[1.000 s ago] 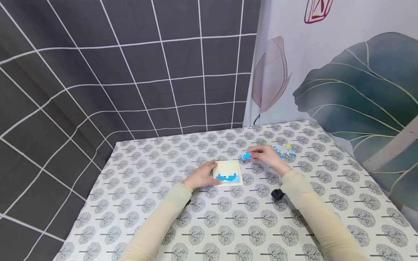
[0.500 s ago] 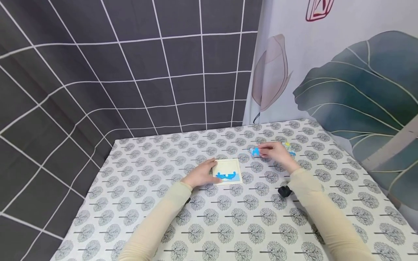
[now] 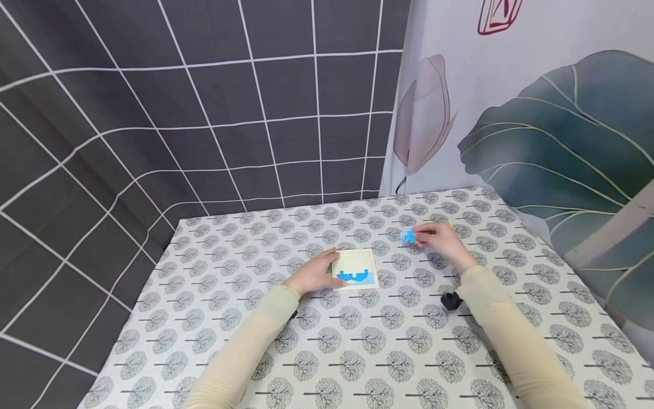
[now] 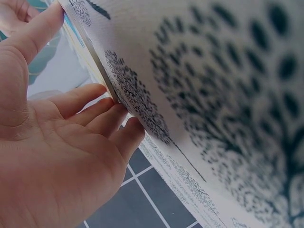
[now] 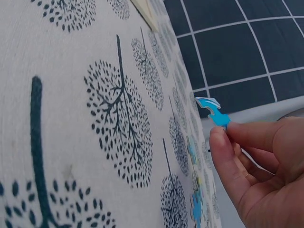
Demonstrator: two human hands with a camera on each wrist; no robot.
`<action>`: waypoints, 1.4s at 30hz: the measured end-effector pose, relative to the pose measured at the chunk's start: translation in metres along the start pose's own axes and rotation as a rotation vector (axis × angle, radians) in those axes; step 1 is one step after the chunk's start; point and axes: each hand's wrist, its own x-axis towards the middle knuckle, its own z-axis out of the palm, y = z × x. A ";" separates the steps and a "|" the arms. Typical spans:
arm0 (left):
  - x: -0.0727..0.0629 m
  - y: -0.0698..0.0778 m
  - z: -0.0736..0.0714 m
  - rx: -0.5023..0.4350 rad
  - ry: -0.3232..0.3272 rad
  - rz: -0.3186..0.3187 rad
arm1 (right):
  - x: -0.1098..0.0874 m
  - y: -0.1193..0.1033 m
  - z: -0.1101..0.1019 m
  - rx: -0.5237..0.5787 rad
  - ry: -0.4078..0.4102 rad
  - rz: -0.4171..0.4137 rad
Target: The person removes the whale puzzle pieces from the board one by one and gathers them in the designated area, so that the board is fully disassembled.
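In the head view my left hand [image 3: 314, 274] holds the left side of a cream puzzle tray [image 3: 353, 258], thumb at its near corner and fingertips at the far one. The left wrist view shows several fingertips against the tray's edge [image 4: 102, 73]. Blue joined puzzle pieces [image 3: 361, 276] fill the tray's near part; its far part shows bare cream. Up and to the right, my right hand [image 3: 443, 243] pinches a blue-and-white puzzle piece [image 5: 219, 118] between thumb and index finger, above the cloth.
Several loose puzzle pieces [image 5: 196, 204] lie on the tree-print tablecloth [image 3: 327, 341], mostly hidden behind the right hand in the head view. A dark gridded curtain [image 3: 286, 113] hangs behind the table, and a leaf-print curtain [image 3: 552, 142] at the right.
My right hand has moved right and slightly away with the puzzle piece, toward the loose pieces, now largely covered by it. The piece's visible face has turned. The left hand stays on the tray.
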 end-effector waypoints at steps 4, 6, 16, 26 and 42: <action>0.000 -0.001 0.000 0.008 -0.005 -0.003 | -0.003 0.002 -0.002 -0.010 0.012 0.007; -0.001 0.000 0.000 0.002 -0.008 -0.001 | -0.004 0.004 -0.002 -0.007 0.013 0.012; -0.002 0.000 -0.002 0.001 -0.017 0.010 | -0.006 0.014 -0.004 0.050 0.036 0.043; -0.001 -0.002 0.001 -0.033 -0.032 0.019 | -0.003 0.026 -0.002 -0.055 0.047 0.022; -0.003 0.000 -0.001 -0.016 -0.019 0.013 | 0.001 0.012 -0.004 -0.273 0.048 0.043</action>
